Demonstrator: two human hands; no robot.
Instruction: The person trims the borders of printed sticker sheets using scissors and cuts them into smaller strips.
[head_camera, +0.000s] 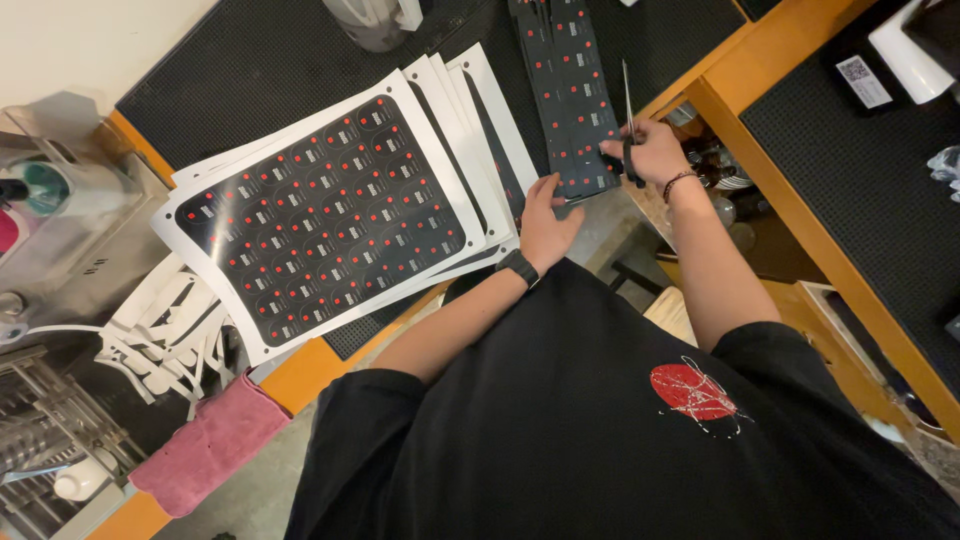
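R hand (650, 150) gripping scissors (628, 120), prob.

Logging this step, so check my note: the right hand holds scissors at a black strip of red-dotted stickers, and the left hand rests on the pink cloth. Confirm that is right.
One part is wrong. The left hand rests on the fanned sticker sheets, not the pink cloth, which lies apart at the counter edge. As the head view shows, the right hand does hold scissors at the black sticker strip.

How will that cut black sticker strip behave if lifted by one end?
The black strip looks thin and long, so it would probably droop. Likely very light, like the fanned sheets. Its glossy face may slip; the left hand steadies its end.
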